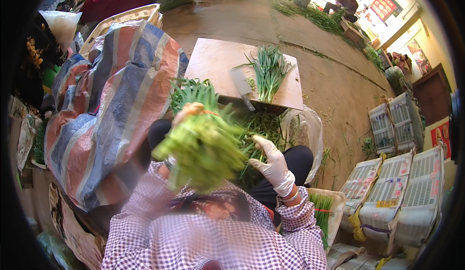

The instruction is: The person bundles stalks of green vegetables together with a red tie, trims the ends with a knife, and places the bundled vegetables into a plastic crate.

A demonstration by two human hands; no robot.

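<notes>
Here, the left hand [189, 111] clasps a blurred bunch of greens [201, 146] close to its red band [210, 113], holding it up on the near side of a low table [213, 57], paler end nearest. Just right of the bunch, the gloved right hand [275, 168] is spread, thumb and fingers apart. On the tabletop lies a cleaver [240, 86], with a leafy bundle [271, 74] to its right. A striped sheet [116, 96] sits at left, and a clear plastic bag [312, 129] is at right.
</notes>
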